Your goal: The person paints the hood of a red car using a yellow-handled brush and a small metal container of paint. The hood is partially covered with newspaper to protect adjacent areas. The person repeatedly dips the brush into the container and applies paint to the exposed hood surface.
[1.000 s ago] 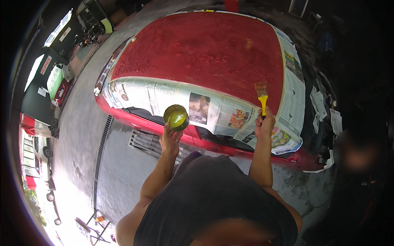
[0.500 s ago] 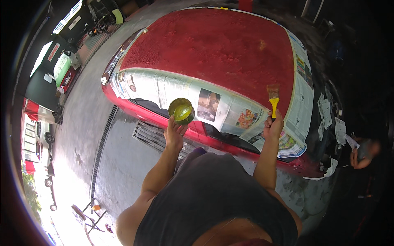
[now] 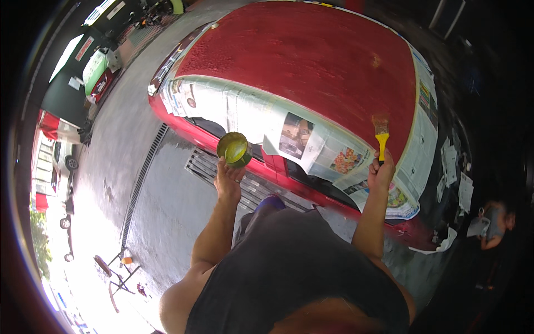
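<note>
Paintbrush (image 3: pixel 381 137), yellow-handled with a black grip, over the near right corner of a red car roof (image 3: pixel 300 61); bristles up-roof, dull reddish brown. Contact with the surface: cannot tell. Hands: right hand (image 3: pixel 381 172) closed around the brush's grip; left hand (image 3: pixel 228 182) with fingers cupping an open round container (image 3: pixel 241 160) from below, yellow-green inside. Container well left of the brush, just outside the roof's near edge. Roof finish red, rougher near the far left corner. Newspaper sheets (image 3: pixel 253 114) line the near and right edges. Co-worker (image 3: pixel 494 222) farther right, holding a pale sheet.
</note>
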`<state>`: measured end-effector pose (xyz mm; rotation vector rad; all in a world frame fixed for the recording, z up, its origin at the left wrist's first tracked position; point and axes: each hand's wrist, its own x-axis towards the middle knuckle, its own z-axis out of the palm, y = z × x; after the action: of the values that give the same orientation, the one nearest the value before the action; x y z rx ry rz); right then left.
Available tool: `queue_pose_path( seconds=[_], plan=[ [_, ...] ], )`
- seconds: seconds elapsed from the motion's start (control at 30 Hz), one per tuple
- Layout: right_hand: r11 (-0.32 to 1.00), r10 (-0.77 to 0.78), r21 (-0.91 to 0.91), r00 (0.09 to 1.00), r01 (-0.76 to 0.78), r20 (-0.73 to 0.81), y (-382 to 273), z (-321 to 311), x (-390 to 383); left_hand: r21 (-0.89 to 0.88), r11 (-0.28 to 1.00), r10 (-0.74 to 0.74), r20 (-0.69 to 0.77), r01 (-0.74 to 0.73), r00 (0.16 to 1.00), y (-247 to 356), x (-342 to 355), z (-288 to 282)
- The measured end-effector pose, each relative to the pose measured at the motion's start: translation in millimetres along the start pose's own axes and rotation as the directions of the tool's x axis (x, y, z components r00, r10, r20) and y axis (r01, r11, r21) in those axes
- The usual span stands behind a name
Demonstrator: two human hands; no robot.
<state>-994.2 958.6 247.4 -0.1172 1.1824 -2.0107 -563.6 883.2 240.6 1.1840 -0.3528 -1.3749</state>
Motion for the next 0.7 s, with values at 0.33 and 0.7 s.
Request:
queue_pose_path(
  seconds=[0.33, 0.7],
  plan=[
    [0.993, 0.006, -0.117, 1.0, -0.006, -0.005, 2, 45, 1, -0.105, 0.994, 0.013, -0.099, -0.023, 0.995, 16, 20, -36],
    [0.997, 0.023, -0.083, 0.986, -0.01, 0.164, 45, 156, 8, -0.185, 0.961, 0.148, -0.29, -0.207, 0.946, 89, 64, -120]
  ],
)
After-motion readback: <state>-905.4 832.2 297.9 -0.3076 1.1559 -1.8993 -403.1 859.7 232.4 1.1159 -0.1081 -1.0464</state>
